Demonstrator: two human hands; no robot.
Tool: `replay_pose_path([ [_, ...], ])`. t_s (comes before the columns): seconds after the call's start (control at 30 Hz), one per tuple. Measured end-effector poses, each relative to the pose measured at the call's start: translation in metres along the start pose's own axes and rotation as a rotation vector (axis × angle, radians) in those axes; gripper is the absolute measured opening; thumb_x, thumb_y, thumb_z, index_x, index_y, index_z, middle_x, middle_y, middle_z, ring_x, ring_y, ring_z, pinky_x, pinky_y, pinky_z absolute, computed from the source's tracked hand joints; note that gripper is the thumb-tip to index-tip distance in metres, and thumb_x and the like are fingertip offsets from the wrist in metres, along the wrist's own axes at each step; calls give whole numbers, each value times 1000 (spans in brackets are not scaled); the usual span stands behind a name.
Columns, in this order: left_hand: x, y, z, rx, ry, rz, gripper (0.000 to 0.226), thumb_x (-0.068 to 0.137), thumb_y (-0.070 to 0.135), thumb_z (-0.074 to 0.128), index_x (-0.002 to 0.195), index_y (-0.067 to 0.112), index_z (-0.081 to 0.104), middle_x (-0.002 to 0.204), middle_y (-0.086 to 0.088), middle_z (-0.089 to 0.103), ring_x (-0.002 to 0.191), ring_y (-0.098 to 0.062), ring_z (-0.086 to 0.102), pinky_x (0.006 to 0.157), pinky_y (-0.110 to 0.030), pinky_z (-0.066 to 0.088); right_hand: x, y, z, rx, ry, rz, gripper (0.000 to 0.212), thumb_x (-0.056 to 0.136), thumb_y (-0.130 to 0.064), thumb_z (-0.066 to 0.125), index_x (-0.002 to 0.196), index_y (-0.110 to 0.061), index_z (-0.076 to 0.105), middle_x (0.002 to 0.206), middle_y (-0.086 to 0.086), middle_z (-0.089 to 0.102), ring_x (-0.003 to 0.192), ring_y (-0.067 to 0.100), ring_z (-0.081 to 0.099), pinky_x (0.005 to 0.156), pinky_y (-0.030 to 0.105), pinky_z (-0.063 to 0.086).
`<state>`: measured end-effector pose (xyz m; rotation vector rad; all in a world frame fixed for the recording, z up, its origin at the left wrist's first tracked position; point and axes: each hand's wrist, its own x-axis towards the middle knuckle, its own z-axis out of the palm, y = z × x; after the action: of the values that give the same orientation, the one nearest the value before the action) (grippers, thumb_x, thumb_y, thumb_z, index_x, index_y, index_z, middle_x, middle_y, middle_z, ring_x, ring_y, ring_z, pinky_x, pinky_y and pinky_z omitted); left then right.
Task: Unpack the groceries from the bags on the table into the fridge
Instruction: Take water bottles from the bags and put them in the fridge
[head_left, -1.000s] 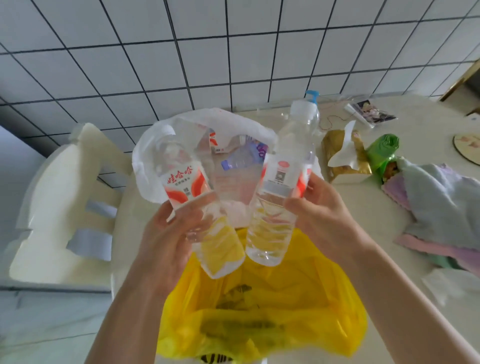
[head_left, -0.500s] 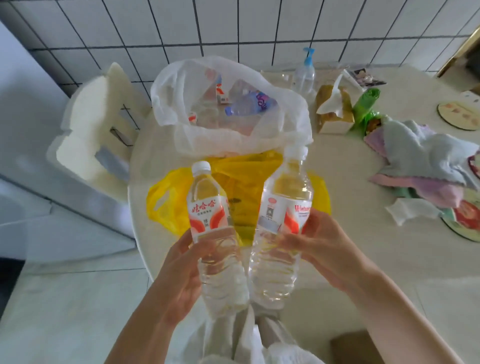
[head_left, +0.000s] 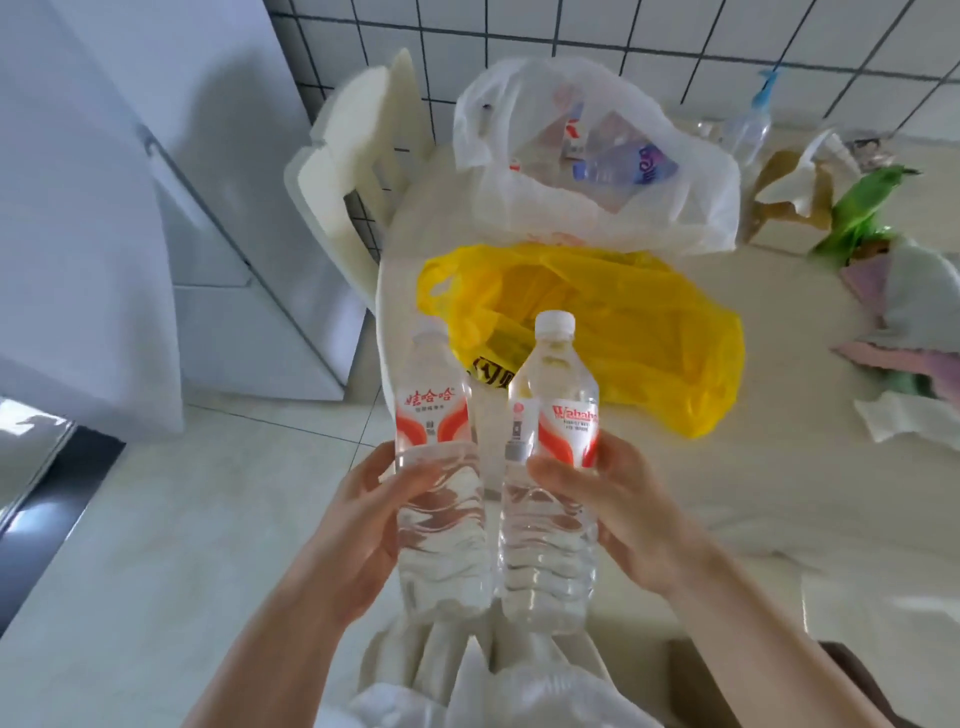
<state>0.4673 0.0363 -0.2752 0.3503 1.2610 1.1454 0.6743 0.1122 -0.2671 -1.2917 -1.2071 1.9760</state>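
Clear ribbed plastic water bottles, left bottle (head_left: 439, 467) and right bottle (head_left: 553, 467), upright, each gripped by hands, left (head_left: 358, 535) and right (head_left: 618, 514).

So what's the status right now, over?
Left hand grips one water bottle, right hand the other. Both upright, clear of the yellow bag. Fridge left, path open.

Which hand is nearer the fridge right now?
Left. The left hand grips a water bottle on the side toward the fridge; the right hand grips the other bottle farther off, over the table edge.
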Motion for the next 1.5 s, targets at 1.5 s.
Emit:
replay_pose_path([
  [1.5,-225,13,-460,-161,486,145,72,52,36,79,119,14,62,107,-13,72,99,-36,68,93,-53,52,7,100,520,-481,-299,151,54,56,-27,90,103,-21,65,92,-2,74,87,17,71,79,46,59],
])
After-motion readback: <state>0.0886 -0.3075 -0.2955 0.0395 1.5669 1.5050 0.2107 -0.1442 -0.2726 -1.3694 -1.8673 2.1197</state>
